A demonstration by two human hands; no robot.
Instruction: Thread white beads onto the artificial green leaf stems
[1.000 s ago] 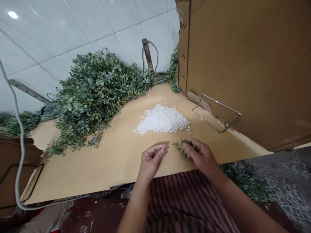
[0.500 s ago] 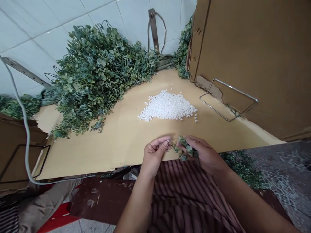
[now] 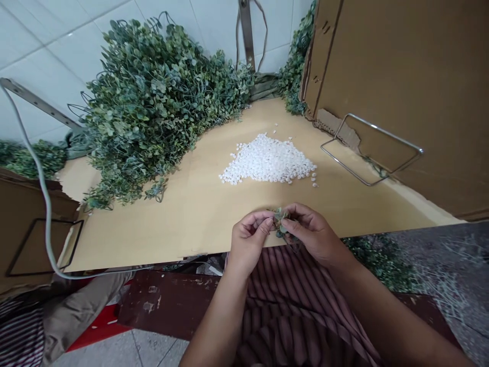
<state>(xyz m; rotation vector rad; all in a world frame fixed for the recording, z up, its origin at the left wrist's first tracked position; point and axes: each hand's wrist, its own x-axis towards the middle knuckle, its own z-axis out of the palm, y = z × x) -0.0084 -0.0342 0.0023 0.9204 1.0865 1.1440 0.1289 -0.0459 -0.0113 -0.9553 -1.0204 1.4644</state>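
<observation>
My left hand (image 3: 250,234) is closed in a pinch at the table's front edge. A small white plastic piece showed between its fingertips a moment ago; the fingers now mostly hide it. Right beside it, my right hand (image 3: 311,232) grips a short sprig of artificial green leaves (image 3: 280,227) between thumb and fingers. Both sets of fingertips meet at the sprig's left end, and I cannot tell whether the white piece is on its stem. Beyond my hands lies a heap of small white plastic pieces (image 3: 267,160) on the tan tabletop (image 3: 198,214).
A big pile of artificial greenery (image 3: 153,102) stands at the back left against the tiled wall. On the right is a cardboard box (image 3: 405,66) with a wire handle (image 3: 367,178). A pale cable (image 3: 42,178) hangs at left. Another person's leg (image 3: 84,306) shows at lower left.
My hands have come together: the right hand moved left with the sprig, its fingers closing on it, until it met the left fingertips. The view has shifted slightly.
</observation>
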